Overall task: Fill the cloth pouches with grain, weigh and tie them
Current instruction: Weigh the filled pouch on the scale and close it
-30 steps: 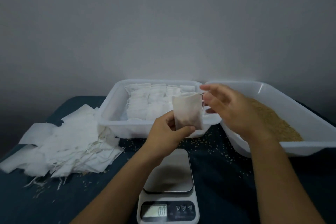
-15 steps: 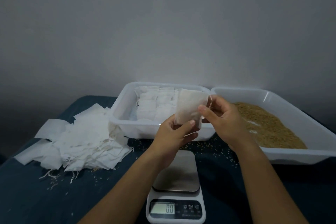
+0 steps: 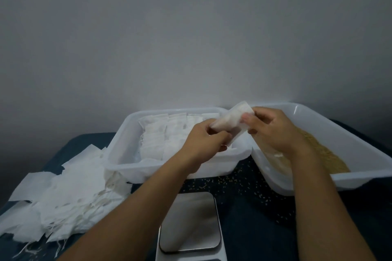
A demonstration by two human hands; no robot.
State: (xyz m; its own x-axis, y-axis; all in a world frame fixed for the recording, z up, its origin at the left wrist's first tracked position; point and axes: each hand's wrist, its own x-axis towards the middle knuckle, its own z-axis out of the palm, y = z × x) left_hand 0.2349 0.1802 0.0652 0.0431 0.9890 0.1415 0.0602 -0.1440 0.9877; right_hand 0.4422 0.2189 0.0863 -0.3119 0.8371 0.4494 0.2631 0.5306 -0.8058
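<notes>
Currently both hands hold one empty cloth pouch (image 3: 230, 122) up above the seam where the two white plastic tubs meet, well above the scale (image 3: 189, 223). Left hand (image 3: 202, 139) pinches its lower end, fingers curled round the cloth; right hand (image 3: 273, 131) pinches the upper end near the mouth, thumb and fingers closed on the fabric. Looks like the mouth is being worked open before filling, but the frame is blurred there so can't confirm

Risks from here:
- pouch is thin and limp, no structure; if the mouth isn't spread properly, grain (image 3: 322, 154) spills over the rim instead of going in. Loose grains already lie scattered on the dark tabletop (image 3: 254, 214) between the tubs and the scale
- any spill landing on the scale's platform would throw off the reading
- grain tub (image 3: 360, 180) is to the right of the scale and sits tilted; a bump from the right forearm could shift it

Materials: pouch is soft, white, slightly translucent woven cloth, rectangular. Grain is fine, tan, free-flowing. Scale platform is smooth brushed metal, square with rounded corners. Tub left of the grain tub (image 3: 169, 165) holds rows of flat white pouches. Heap of empty pouches (image 3: 63, 197) with trailing strings lies left of the scale
</notes>
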